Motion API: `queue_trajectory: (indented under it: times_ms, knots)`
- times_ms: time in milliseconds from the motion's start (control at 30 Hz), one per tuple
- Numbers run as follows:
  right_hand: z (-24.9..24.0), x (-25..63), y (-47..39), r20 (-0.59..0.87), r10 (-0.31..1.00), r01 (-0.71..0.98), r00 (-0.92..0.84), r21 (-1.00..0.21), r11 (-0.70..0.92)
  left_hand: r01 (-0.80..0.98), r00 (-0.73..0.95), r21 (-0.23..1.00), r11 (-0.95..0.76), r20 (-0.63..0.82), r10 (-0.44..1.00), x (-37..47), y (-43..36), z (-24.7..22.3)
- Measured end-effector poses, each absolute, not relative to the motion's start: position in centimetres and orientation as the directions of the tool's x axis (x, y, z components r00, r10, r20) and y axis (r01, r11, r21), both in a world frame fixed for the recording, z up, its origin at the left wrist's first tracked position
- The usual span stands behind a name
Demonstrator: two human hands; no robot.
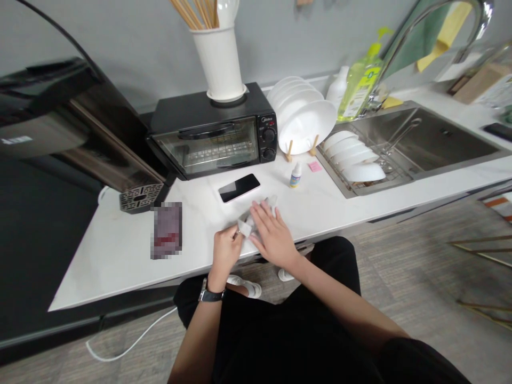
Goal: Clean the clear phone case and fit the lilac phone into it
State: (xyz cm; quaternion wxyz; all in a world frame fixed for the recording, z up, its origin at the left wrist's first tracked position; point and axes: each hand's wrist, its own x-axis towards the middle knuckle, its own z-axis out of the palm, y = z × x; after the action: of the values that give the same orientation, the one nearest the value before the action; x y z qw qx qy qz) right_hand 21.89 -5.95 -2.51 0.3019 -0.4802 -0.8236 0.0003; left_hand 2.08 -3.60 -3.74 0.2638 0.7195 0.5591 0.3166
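Note:
My left hand (225, 250) pinches a small white folded piece (245, 228), paper or cloth, at the front of the white counter (120, 250). My right hand (272, 234) lies flat, fingers together, pressing down on the rest of the same white material; a small whitish part (272, 200) sticks out past my fingertips. A black phone (239, 188) lies just beyond my hands. A small white dropper bottle (295, 175) and a pink sticky note (314, 166) stand to the right of it.
A black toaster oven (212, 133) carries a white utensil holder (219, 61). White plates (306, 114) stand in a rack; bowls (354, 157) sit in the sink's drainer (420, 138). A green soap bottle (362, 80) is by the tap. A blurred card (166, 230) lies left.

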Motion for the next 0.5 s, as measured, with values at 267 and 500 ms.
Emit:
queue_trajectory:
  times_ms: [267, 500]
  knots:
    - [-2.1, 21.7, -5.8, 0.472, 0.713, 0.694, -0.519, -0.255, 0.674, 0.662, 0.196, 0.718, -0.218, 0.115, 0.974, 1.3, -3.4, -4.3]
    - [-2.1, 26.0, -3.7, 0.488, 0.821, 0.819, -0.295, -0.314, 0.481, 0.587, 0.165, 0.765, -0.265, 0.207, 0.964, 2.8, -3.9, -3.0]
